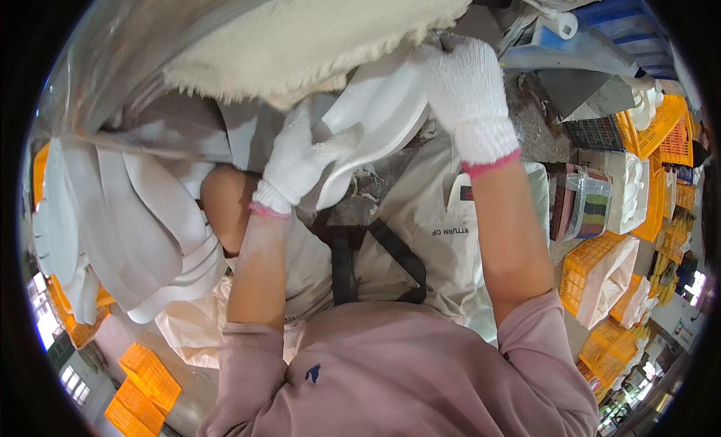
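Note:
Both my hands wear white knit gloves with pink cuffs. My left hand (299, 161) grips the lower edge of a white oval plastic plate (375, 114). My right hand (464, 91) holds the same plate at its upper right edge. The plate is pressed up against a large cream-coloured fluffy buffing wheel (315, 31) at the top of the view. My pink sleeves and a grey apron with black straps fill the lower middle.
A stack of white oval plates (135, 227) lies at the left over orange crates (143, 384). More orange crates (601, 275), some lined with white bags, stand at the right, with a clear plastic container (589, 204) and grey machine parts (593, 54) above.

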Demonstrator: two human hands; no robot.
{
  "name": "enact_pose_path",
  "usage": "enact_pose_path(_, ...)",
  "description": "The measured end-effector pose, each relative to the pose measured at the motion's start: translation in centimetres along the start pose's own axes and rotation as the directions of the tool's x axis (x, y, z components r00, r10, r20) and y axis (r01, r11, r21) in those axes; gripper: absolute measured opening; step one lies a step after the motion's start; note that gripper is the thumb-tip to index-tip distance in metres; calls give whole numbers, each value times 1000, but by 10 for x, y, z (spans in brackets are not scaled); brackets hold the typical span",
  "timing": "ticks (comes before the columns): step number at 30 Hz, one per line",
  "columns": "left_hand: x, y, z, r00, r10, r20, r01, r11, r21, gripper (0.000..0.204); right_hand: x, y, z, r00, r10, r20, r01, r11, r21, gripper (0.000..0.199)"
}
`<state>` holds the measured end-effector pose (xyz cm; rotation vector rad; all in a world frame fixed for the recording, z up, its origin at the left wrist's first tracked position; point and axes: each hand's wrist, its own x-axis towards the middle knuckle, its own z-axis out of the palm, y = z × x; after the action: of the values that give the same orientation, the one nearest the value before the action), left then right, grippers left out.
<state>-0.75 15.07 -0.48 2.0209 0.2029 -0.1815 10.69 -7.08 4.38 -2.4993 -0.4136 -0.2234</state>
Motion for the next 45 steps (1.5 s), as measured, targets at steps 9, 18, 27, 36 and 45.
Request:
enact_pose_path(9,8,54,114,981,-162,105,149,288,-946,31,-67,-40,-70,947,48,318,-88,990,114,54)
enact_pose_path(18,74,60,145,921,124,-369,-300,829,-471,38,-99,-18,-70,934,332,-132,-305,933,191,83)
enact_pose_path(27,137,-22,119,985,163,-51,-168,979,-114,45,-50,-15,-35,967,185,-176,-164,978,128,79)
enact_pose_path(36,51,-72,76,942,0,-336,-113,941,-318,48,-2,29,18,965,175,-193,-167,984,61,48)
enact_pose_path(45,52,33,121,993,-97,-61,-12,445,-895,34,-58,-23,-49,984,-70,163,68,998,18,58)
